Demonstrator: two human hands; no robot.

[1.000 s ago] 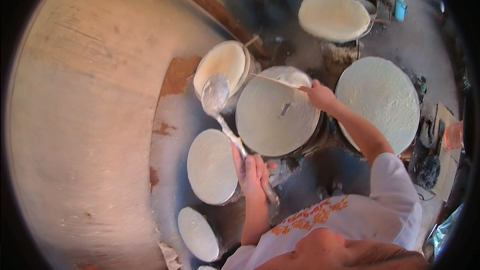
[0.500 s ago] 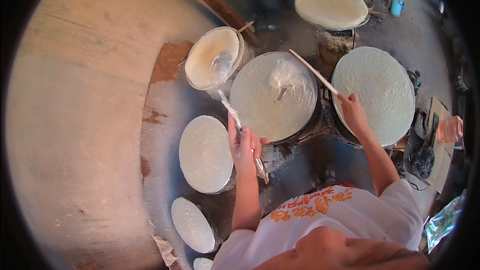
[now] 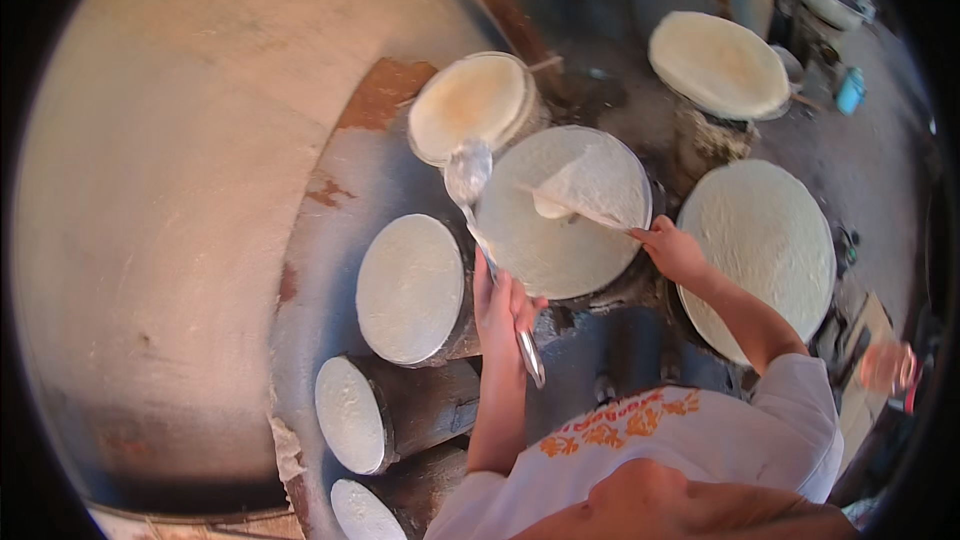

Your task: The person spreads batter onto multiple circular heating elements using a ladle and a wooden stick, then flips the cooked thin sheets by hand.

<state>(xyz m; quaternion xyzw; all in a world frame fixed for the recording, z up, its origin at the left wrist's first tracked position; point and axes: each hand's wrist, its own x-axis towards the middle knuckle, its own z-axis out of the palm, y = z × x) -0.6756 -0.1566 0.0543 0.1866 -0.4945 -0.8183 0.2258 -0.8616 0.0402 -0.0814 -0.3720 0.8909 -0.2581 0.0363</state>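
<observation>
My left hand (image 3: 503,305) is wrapped round the handle of a metal ladle (image 3: 469,172), whose batter-smeared bowl hangs at the left edge of the middle round griddle (image 3: 510,250). With its fingers closed, my right hand (image 3: 674,251) grips a thin wooden stick (image 3: 603,217) at the griddle's right rim. The stick lies across the griddle top along a fan of wet pale batter (image 3: 600,180). A thicker blob of batter (image 3: 551,204) sits at the stick's far end.
Batter-coated griddles stand at the right (image 3: 757,250) and left (image 3: 410,290), with smaller ones (image 3: 350,415) lower left. A round, brown-centred pancake (image 3: 468,107) lies beyond the ladle. At the back right are a pale round stack (image 3: 718,63) and a blue bottle (image 3: 850,91).
My right hand has moved left from the right griddle, bringing the stick onto the middle one. The batter there has spread into a fan. The ladle has come down slightly; the view has shifted.
</observation>
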